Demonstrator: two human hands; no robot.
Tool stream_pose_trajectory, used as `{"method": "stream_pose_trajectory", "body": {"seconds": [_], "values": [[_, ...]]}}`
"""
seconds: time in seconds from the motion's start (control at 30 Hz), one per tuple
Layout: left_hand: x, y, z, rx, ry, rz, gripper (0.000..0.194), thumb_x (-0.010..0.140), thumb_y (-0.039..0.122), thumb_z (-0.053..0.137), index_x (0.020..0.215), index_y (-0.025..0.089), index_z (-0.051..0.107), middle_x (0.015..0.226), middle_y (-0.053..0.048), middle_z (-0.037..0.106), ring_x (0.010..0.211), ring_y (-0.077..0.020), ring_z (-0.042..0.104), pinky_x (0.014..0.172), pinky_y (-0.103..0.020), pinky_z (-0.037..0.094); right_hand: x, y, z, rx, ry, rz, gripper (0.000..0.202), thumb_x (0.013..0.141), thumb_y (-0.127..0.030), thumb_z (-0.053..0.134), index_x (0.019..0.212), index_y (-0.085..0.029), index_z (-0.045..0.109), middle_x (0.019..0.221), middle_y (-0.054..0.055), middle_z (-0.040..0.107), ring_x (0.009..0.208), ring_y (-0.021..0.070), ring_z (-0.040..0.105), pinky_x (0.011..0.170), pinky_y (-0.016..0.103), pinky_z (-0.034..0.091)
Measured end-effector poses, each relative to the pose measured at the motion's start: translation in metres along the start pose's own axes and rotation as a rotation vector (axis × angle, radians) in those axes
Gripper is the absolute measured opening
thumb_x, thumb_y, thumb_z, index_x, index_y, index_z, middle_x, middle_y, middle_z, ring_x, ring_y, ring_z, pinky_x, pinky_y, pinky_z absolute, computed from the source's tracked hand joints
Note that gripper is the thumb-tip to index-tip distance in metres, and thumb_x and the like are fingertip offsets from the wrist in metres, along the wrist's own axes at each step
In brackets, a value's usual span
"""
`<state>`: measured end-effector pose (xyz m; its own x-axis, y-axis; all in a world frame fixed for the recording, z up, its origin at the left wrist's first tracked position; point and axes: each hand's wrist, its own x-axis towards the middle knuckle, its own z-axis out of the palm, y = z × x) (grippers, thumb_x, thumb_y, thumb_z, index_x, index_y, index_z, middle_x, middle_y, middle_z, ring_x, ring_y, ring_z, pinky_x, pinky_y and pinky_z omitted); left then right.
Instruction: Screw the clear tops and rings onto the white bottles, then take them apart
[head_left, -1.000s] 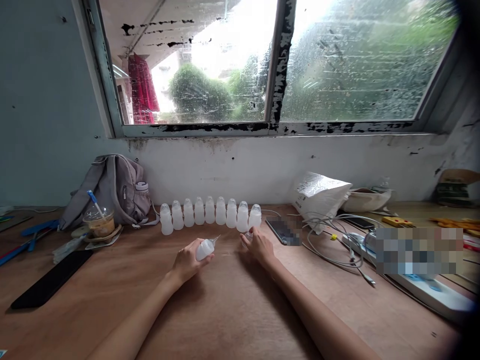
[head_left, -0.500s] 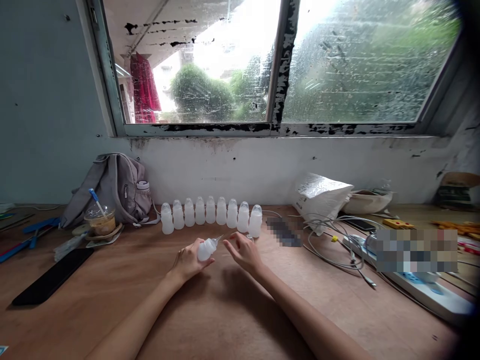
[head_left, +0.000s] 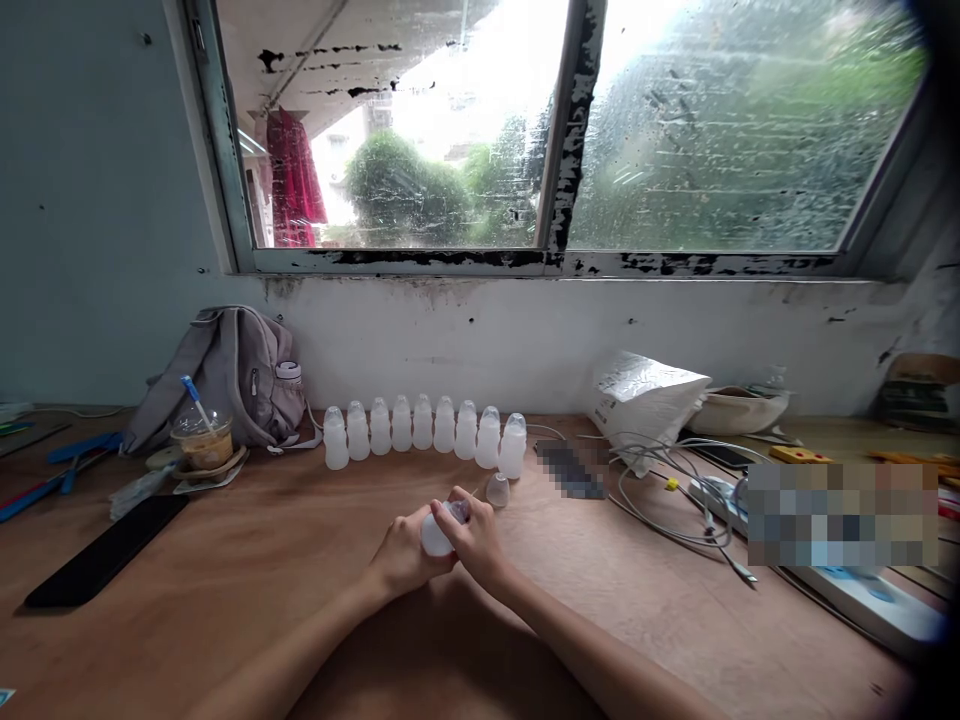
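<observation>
A small translucent white bottle (head_left: pixel 436 538) is tilted in front of me, low over the table. My left hand (head_left: pixel 405 555) is closed around its body. My right hand (head_left: pixel 474 530) is closed at the bottle's neck, thumb on top, and its fingers hide most of the nozzle. A thin pointed tip showed there a moment ago. Just beyond my right hand, a clear dome-shaped cap (head_left: pixel 498 490) rests on the table. Behind it, several similar bottles (head_left: pixel 423 425) stand upright in a curved row, each under a clear cap.
A grey backpack (head_left: pixel 240 380), an iced drink cup (head_left: pixel 202 442) and a black flat object (head_left: pixel 109 550) lie to the left on the wooden table (head_left: pixel 315 540). To the right are a silvery bag (head_left: pixel 649 395), coiled cables (head_left: pixel 660 520) and a white power strip (head_left: pixel 877 595).
My right hand has come down onto the bottle's neck and closed there. My left hand moved right and slightly nearer with the bottle. The loose cap has come into fuller view.
</observation>
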<state>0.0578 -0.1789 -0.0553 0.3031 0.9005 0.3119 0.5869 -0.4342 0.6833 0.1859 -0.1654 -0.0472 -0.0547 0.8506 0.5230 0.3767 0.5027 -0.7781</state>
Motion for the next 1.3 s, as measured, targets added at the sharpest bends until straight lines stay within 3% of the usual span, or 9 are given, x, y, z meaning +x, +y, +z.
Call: {"method": "stream_pose_trajectory", "body": {"seconds": [0.37, 0.5, 0.57, 0.63, 0.77, 0.93, 1.07, 1.2, 1.3], "values": [[0.005, -0.005, 0.001, -0.302, -0.1, -0.017, 0.03, 0.056, 0.027, 0.067, 0.082, 0.014, 0.059, 0.075, -0.001, 0.062, 0.069, -0.0169, 0.056, 0.059, -0.024, 0.042, 0.001, 0.004, 0.003, 0.045, -0.016, 0.005, 0.04, 0.073, -0.043, 0.051, 0.049, -0.019, 0.03, 0.045, -0.005, 0.029, 0.044, 0.0073, 0.029, 0.041, 0.021, 0.021], [0.001, -0.004, -0.001, -0.645, -0.344, -0.154, 0.022, 0.058, 0.022, 0.062, 0.078, 0.013, 0.056, 0.059, 0.001, 0.057, 0.05, -0.0129, 0.053, 0.049, -0.024, 0.04, 0.0, 0.001, 0.0, 0.094, -0.07, -0.015, 0.038, 0.073, -0.041, 0.051, 0.049, -0.019, 0.033, 0.045, -0.005, 0.029, 0.044, 0.0073, 0.028, 0.041, 0.021, 0.021], [-0.002, -0.004, -0.003, -0.81, -0.48, -0.226, 0.02, 0.061, 0.023, 0.057, 0.078, 0.013, 0.054, 0.054, 0.001, 0.055, 0.044, -0.0121, 0.051, 0.043, -0.023, 0.038, 0.001, -0.001, -0.004, 0.134, -0.162, -0.037, 0.035, 0.074, -0.041, 0.05, 0.051, -0.018, 0.038, 0.046, -0.005, 0.031, 0.044, 0.0074, 0.029, 0.041, 0.021, 0.022], [-0.005, -0.005, -0.004, -0.899, -0.546, -0.259, 0.019, 0.062, 0.026, 0.056, 0.077, 0.013, 0.054, 0.054, 0.0, 0.055, 0.042, -0.0123, 0.051, 0.041, -0.022, 0.036, 0.004, 0.0, -0.009, 0.17, -0.266, -0.085, 0.03, 0.075, -0.042, 0.05, 0.059, -0.017, 0.046, 0.049, -0.005, 0.037, 0.046, 0.008, 0.033, 0.043, 0.021, 0.025], [-0.002, -0.013, -0.007, -0.972, -0.541, -0.284, 0.023, 0.064, 0.031, 0.057, 0.079, 0.014, 0.053, 0.054, 0.0, 0.054, 0.041, -0.0115, 0.05, 0.04, -0.022, 0.037, 0.015, 0.018, -0.017, 0.142, -0.351, -0.188, 0.028, 0.07, -0.043, 0.056, 0.083, -0.018, 0.052, 0.057, -0.005, 0.041, 0.051, 0.0087, 0.036, 0.048, 0.021, 0.028], [0.004, -0.021, -0.012, -1.13, -0.415, -0.279, 0.029, 0.065, 0.036, 0.056, 0.085, 0.016, 0.049, 0.058, 0.002, 0.051, 0.045, -0.0098, 0.05, 0.043, -0.022, 0.04, 0.028, 0.048, -0.024, 0.042, -0.281, -0.077, 0.03, 0.072, -0.043, 0.057, 0.086, -0.018, 0.052, 0.05, -0.008, 0.035, 0.047, 0.0083, 0.033, 0.047, 0.021, 0.026], [0.004, -0.018, -0.009, -1.058, -0.404, -0.307, 0.033, 0.07, 0.041, 0.056, 0.089, 0.016, 0.047, 0.061, 0.001, 0.052, 0.046, -0.0097, 0.051, 0.044, -0.022, 0.041, 0.027, 0.038, -0.023, 0.228, -0.238, 0.04, 0.029, 0.075, -0.047, 0.052, 0.078, -0.018, 0.05, 0.052, -0.006, 0.038, 0.048, 0.0081, 0.034, 0.045, 0.02, 0.027], [0.003, -0.017, -0.005, -1.015, -0.478, -0.322, 0.045, 0.07, 0.051, 0.055, 0.095, 0.016, 0.044, 0.063, 0.0, 0.054, 0.046, -0.0107, 0.052, 0.044, -0.023, 0.041, 0.022, 0.017, -0.017, 0.457, -0.334, 0.19, 0.035, 0.073, -0.052, 0.052, 0.069, -0.018, 0.046, 0.052, -0.006, 0.041, 0.041, 0.0057, 0.033, 0.038, 0.019, 0.022], [0.002, -0.02, -0.005, -1.035, -0.51, -0.359, 0.045, 0.072, 0.053, 0.052, 0.095, 0.016, 0.043, 0.064, -0.001, 0.054, 0.046, -0.011, 0.052, 0.043, -0.023, 0.043, 0.02, 0.015, -0.015, 0.549, -0.365, 0.285, 0.035, 0.071, -0.051, 0.056, 0.065, -0.017, 0.047, 0.049, -0.007, 0.04, 0.038, 0.0045, 0.031, 0.037, 0.019, 0.019]]}}
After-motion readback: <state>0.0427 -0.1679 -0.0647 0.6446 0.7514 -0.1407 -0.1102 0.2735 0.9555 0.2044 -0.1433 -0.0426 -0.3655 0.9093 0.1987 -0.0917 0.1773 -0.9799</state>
